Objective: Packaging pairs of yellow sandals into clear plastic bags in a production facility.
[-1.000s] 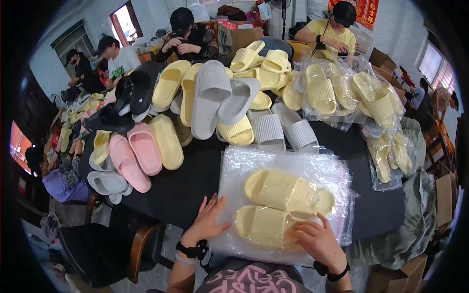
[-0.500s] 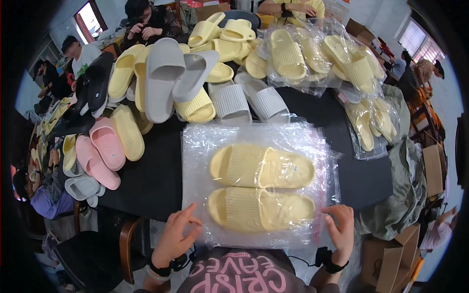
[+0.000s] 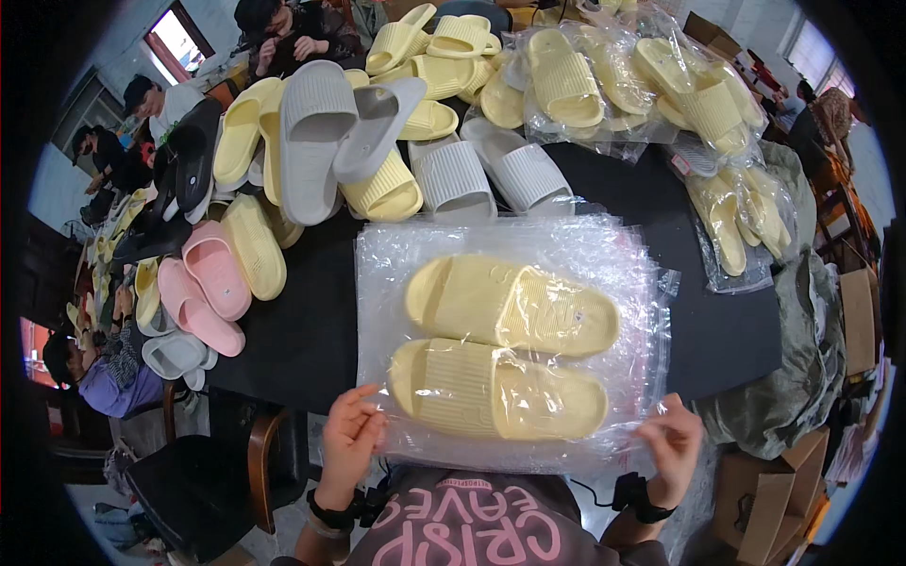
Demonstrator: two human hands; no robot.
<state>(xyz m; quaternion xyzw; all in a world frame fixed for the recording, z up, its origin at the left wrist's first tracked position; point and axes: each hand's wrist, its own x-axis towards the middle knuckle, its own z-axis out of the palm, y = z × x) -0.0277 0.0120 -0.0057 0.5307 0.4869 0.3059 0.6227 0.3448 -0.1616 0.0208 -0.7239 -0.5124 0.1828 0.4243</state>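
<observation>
In front of me, a pair of yellow slippers (image 3: 552, 307) with ribbed straps lies side by side inside a clear plastic bag (image 3: 396, 247). Several more clear bags are stacked flat beneath it. My left hand (image 3: 351, 436) is closed at the bag's near left corner, fingertips pinched on the film. At the near right corner my right hand (image 3: 674, 441) pinches the film between thumb and fingers. Neither hand touches the slippers. Where each fingertip meets the thin film is hard to see.
Loose grey slippers (image 3: 319, 141), yellow slippers (image 3: 458, 75) and pink slippers (image 3: 201, 300) are heaped at the far left of the black table (image 3: 283, 344). Bagged yellow slippers (image 3: 566, 90) pile up at the far right. A chair (image 3: 203, 472) and a cardboard box (image 3: 769, 500) flank me.
Both hands have closed from loosely bent fingers into pinches on the bag's near corners. The slippers have turned slightly, their heel ends dipping toward me. The whole view has shifted a little.
</observation>
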